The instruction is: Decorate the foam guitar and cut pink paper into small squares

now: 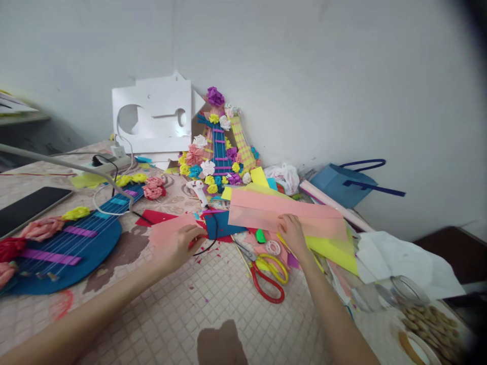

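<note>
My left hand [179, 249] is closed at the edge of a small pink piece of crepe paper [167, 229], its fingertips curled together beside a blue piece [222, 225]. Near the middle right, my right hand [293, 232] grips the lower edge of a long pink paper sheet [266, 205] with bent fingers. That sheet lies across yellow sheets [331, 251]. Between the hands are scissors [266, 276] with one red and one yellow handle, a roll of clear tape [273, 247] and a green piece [261, 235]. A white glue gun [198, 191] stands behind them.
A blue paper guitar [95, 238] with crepe flowers lies at left, beside a dark phone [34, 205]. A white cable [76, 166] arcs above it. Decorated guitars [220, 147] and a white cut-out board [152, 114] lean at the wall. A blue bag [342, 185] lies right.
</note>
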`<action>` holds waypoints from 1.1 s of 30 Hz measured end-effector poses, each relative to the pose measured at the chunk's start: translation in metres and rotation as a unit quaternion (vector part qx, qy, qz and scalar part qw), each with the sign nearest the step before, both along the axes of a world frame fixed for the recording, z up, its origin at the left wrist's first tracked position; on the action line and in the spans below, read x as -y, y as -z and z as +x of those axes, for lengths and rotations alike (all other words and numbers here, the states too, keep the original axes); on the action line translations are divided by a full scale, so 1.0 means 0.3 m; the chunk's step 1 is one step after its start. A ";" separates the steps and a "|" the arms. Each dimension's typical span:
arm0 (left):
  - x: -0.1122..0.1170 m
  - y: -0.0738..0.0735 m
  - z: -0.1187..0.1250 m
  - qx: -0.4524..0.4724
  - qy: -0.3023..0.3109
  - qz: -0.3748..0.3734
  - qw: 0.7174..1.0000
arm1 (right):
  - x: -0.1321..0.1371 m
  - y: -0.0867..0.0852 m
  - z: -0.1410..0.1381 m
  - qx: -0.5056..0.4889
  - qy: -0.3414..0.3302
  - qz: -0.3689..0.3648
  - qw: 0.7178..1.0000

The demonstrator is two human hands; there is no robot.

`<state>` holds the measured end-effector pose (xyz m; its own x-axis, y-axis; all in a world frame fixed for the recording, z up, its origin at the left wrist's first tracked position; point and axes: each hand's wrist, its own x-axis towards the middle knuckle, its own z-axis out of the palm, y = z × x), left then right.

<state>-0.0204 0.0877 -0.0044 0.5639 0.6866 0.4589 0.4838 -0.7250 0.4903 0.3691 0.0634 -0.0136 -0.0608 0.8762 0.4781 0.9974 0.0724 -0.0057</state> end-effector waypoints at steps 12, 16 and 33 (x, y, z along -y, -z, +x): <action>-0.024 -0.032 0.123 -0.024 0.048 0.003 0.999 | -0.172 -0.044 0.074 0.124 0.021 -0.124 0.984; -0.036 -0.029 0.140 -0.043 0.055 -0.002 0.998 | -0.177 -0.037 0.092 0.127 0.025 -0.128 0.983; -0.062 -0.018 0.118 0.115 0.012 -0.197 0.974 | -0.082 -0.255 0.012 0.040 -0.002 0.020 0.999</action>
